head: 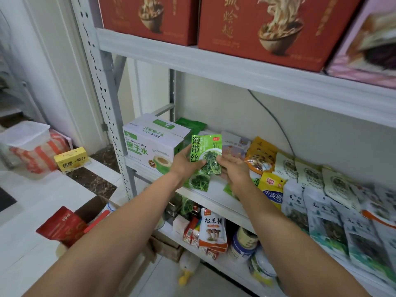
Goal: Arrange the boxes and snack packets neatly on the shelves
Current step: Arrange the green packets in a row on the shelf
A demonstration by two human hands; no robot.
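Two hands hold glossy green seaweed snack packet (205, 154) upright above middle white metal shelf (216, 198): left hand (186, 162) pinches lower left corner, right hand (234, 168) pinches lower right. Packet: black characters, clear window showing dark green shreds. White-green coconut water box (150, 144) just left.

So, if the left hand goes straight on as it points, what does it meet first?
Probably the pale packets behind the green packet that the left hand holds; depth is unclear.
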